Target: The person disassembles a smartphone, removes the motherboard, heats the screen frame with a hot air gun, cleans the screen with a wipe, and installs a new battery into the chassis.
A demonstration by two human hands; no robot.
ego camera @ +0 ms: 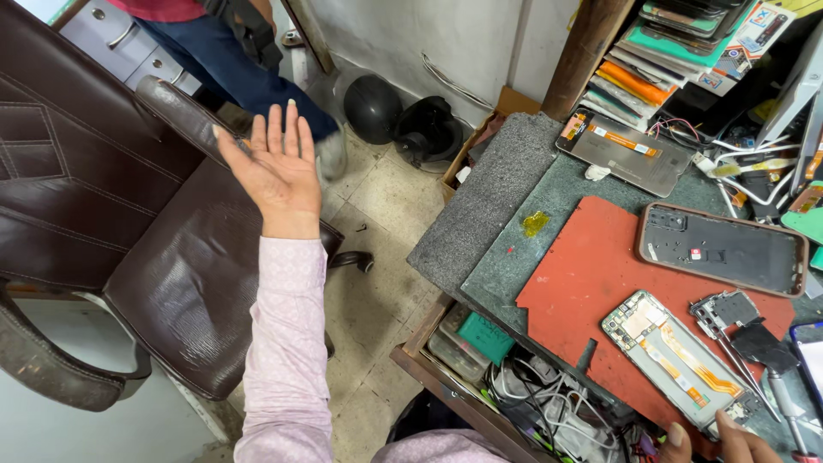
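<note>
My left hand [276,167] is raised palm up over the brown leather chair [129,223], fingers spread, holding nothing. My right hand [729,441] shows only partly at the bottom edge, its fingertips touching the near end of an opened phone [677,356] with exposed board and orange flex cables. That phone lies on a red mat [591,266]. Whether the right hand grips anything is not visible.
A phone back frame [724,249] lies on the mat's far side, a screen panel [626,150] behind it. A screwdriver [776,377] and small parts sit right. An open drawer [480,351] of cables is below the bench. Another person's legs [231,60] stand behind the chair.
</note>
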